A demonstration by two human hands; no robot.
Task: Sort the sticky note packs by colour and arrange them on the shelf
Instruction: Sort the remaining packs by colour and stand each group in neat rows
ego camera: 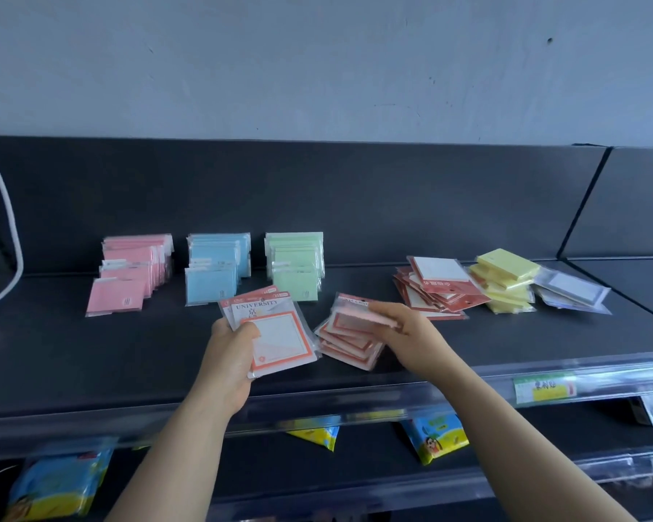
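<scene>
We hold a small stack of red-bordered white sticky note packs (279, 333) in clear plastic sleeves in our left hand (229, 356), thumb across the face and fingers curled beneath. Our right hand (400, 329) is curled over the top pack (349, 314) of a fanned pile (349, 348) of the same kind. The pile lies on the dark shelf (91, 352) under its fingertips, just beside the left hand's stack; blur hides the exact pinch.

We judge these packs light, flat and fairly stiff. The glossy sleeves will likely slide over one another, so gripping opposite edges and squaring the stack seems safest.

Beyond the left hand stand sorted rows of pink packs (129, 280), blue packs (213, 273) and green packs (296, 269). Beyond the right hand, further right, lies a loose heap of red packs (434, 292), yellow packs (506, 284) and grey-bordered packs (573, 292).
</scene>
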